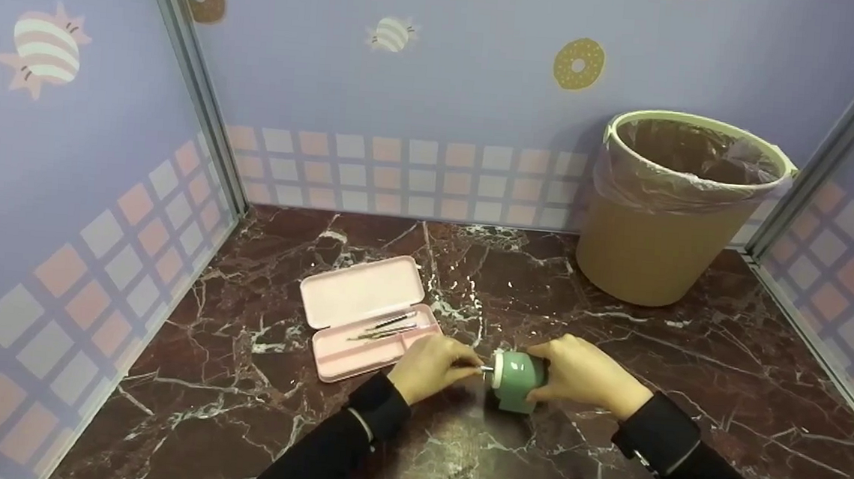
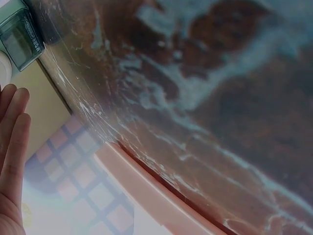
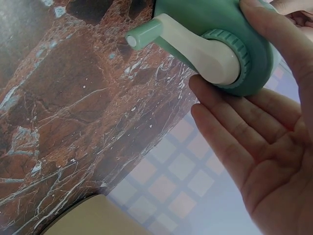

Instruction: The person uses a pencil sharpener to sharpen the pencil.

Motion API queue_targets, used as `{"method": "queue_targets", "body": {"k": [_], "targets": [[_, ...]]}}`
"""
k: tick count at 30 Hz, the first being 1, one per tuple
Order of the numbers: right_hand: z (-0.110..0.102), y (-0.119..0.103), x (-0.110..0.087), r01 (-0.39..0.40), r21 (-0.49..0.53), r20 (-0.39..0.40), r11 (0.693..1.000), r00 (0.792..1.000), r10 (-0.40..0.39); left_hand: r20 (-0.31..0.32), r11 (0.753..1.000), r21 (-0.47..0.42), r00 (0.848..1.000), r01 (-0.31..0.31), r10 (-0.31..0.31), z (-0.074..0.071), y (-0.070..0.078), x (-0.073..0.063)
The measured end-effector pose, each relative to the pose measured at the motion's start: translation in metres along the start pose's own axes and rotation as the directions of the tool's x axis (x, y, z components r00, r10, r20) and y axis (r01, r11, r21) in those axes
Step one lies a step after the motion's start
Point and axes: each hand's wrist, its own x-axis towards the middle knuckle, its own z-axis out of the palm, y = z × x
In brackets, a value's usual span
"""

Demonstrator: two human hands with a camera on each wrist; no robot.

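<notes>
The fingers of your left hand (image 1: 425, 367) pinch a small silvery piece (image 1: 488, 369) at the round white front collar (image 1: 497, 376) of a green, box-shaped sharpener with a hand crank; the pictures don't show whether that piece is part of it. Your right hand (image 1: 584, 374) grasps the green sharpener (image 1: 516, 381) from the other end, thumb on one side and fingers on the other, while the right wrist view shows the white crank arm with its green knob (image 3: 195, 54) facing your palm. The sharpener is low over the dark red marble-patterned bench (image 1: 256, 423), well in from its back edge; you cannot tell whether its base touches. Just off its left side lies an open pink pencil case (image 1: 363, 288) with a few slim pencils (image 1: 391, 326), and a tan round bin (image 1: 652, 248) stands towards the bench's back right corner. The sharpener looks stiff, smooth plastic, probably light and a little slippery, so it likely wants a firm hold across the body, clear of the crank; the clear drawer window (image 2: 22, 41) seems the likeliest part to crack.
</notes>
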Motion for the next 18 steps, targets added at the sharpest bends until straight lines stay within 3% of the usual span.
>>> {"method": "queue_targets", "body": {"k": [7, 18], "targets": [[-0.0014, -0.0001, -0.0012, -0.016, 0.014, 0.002, 1.0, 1.0, 0.016, 0.007, 0.998, -0.054, 0.999, 0.036, -0.036, -0.0027, -0.0014, -0.0028], [-0.0016, 0.0003, -0.0008, 0.001, 0.015, 0.003, 1.0, 1.0, -0.001, 0.009, 0.999, -0.041, 1.0, 0.021, -0.02, -0.0047, -0.0052, -0.0036]]}}
